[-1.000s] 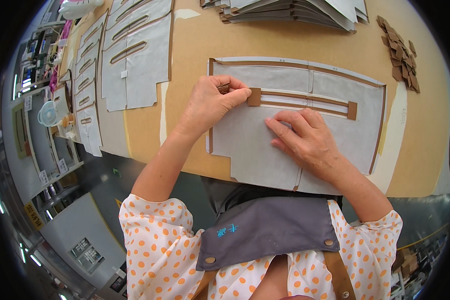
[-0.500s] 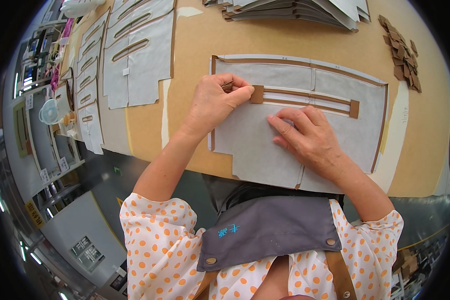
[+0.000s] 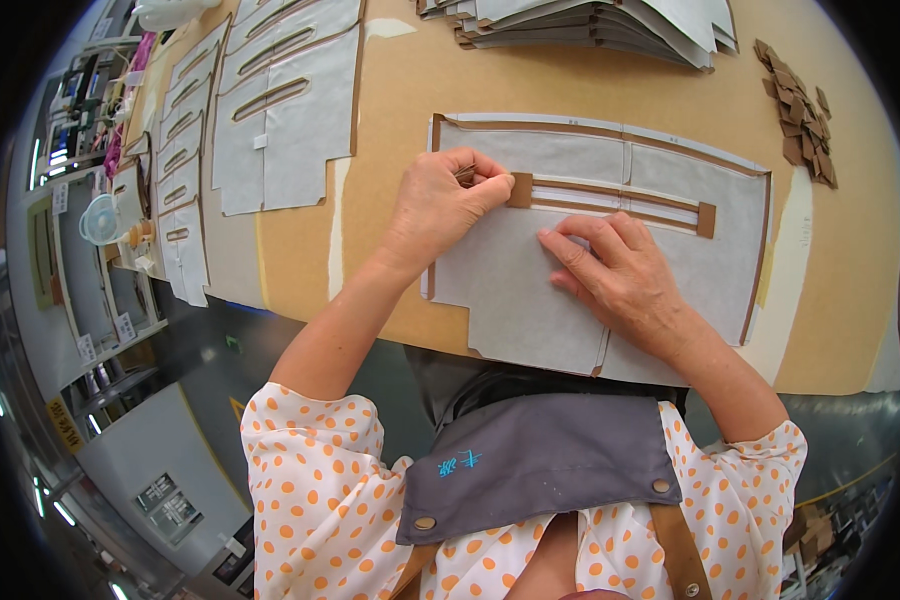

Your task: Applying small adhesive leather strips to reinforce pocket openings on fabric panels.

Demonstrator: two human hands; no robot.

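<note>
A light grey fabric-like panel (image 3: 540, 270) with brown edging lies on the table in front of me. Across its upper part runs a long slot (image 3: 610, 197) bordered by brown strips. One small brown square patch (image 3: 521, 190) sits at the slot's left end, another brown patch (image 3: 707, 220) at its right end. The fingertips of my left hand (image 3: 448, 200) pinch at the outer edge of the left patch; several more brown patches (image 3: 465, 175) are tucked in its curled fingers. My right hand (image 3: 620, 270) rests on the panel below the slot, fingers apart, holding nothing visible.
Stacked grey panels (image 3: 590, 25) lie at the far edge. A heap of brown patches (image 3: 798, 115) is at the far right. More slotted panels (image 3: 290, 120) overlap at the left, near a small pale blue fan (image 3: 98, 220). The tan table (image 3: 390, 90) ends close to my body.
The view has shifted slightly. My left fingertips stay at the left patch and my right hand stays on the panel, with little visible movement.
</note>
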